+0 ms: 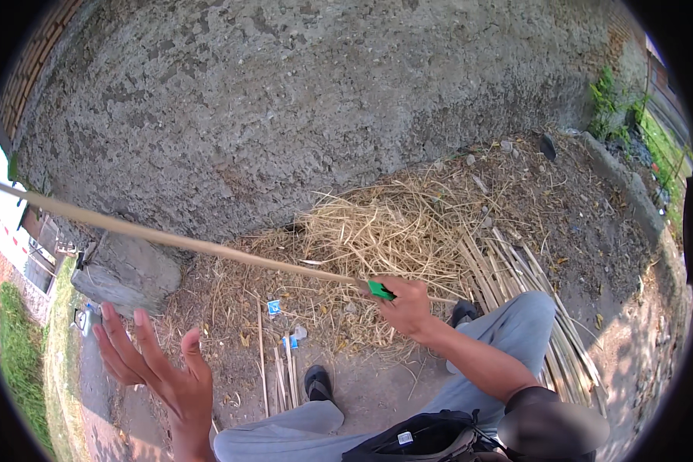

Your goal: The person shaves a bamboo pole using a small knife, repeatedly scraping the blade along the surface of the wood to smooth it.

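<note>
A long, thin bamboo strip [208, 247] slants from the far left toward the middle of the view. My right hand [406, 306] is closed around its near end, and a short piece of strip shows beyond the fist. A small green piece [379, 289] sits between my right fingers against the strip; its kind is unclear. My left hand [165, 377] is raised at the lower left, palm and fingers spread, apart from the strip. Below and behind the fist lies a heap of pale curly shavings [393, 231].
More split strips [550, 319] lie in a bundle beside my right leg, and a few [281, 377] near my left foot. A rough grey wall [308, 100] rises in front. A stone block [131, 266] stands at left. Small blue packets [274, 308] litter the ground.
</note>
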Demonstrator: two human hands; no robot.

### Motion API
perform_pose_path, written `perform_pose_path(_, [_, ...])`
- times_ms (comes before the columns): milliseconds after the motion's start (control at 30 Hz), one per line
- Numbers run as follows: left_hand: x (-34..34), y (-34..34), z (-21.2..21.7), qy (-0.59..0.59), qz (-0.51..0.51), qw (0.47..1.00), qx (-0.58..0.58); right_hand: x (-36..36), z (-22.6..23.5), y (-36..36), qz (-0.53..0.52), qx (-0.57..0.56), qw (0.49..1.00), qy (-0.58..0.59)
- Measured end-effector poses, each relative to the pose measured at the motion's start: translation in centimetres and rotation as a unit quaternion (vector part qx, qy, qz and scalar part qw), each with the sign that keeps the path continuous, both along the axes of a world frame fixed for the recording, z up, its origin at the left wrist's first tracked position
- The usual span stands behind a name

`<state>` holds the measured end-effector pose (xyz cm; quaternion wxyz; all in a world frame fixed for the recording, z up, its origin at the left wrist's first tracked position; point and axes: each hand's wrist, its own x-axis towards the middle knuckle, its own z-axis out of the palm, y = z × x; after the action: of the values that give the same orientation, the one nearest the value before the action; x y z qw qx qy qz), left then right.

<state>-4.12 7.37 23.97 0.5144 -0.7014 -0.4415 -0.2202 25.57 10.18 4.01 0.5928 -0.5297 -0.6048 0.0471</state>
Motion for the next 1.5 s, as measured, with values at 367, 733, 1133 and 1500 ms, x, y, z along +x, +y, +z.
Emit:
perform_pose_path(367, [12.9, 4.9, -14.2, -0.196, -0.290, 0.807, -0.475, 0.4, 3.9, 0.1, 0.053, -0.018, 0.938, 0.341])
perform_pose_path(733, [3.3, 1.8, -11.8, -0.342, -0.125, 0.687, -0.629, 2.6, 2.2, -0.4, 0.038, -0.040, 0.799, 0.598])
perform_pose_path(1133, [4.1, -0.9, -16.4, -0.349, -0.215, 0.520, -0.749, -2.8, -2.1, -2.6, 0.111, -0.224, 0.847, 0.470])
perform_pose_path(1500, [4.9, -0.9, -21.2, -0.583, -0.109, 0.234, -0.770, 0.5, -3.8, -3.6, 0.059, -0.255, 0.964, -0.041])
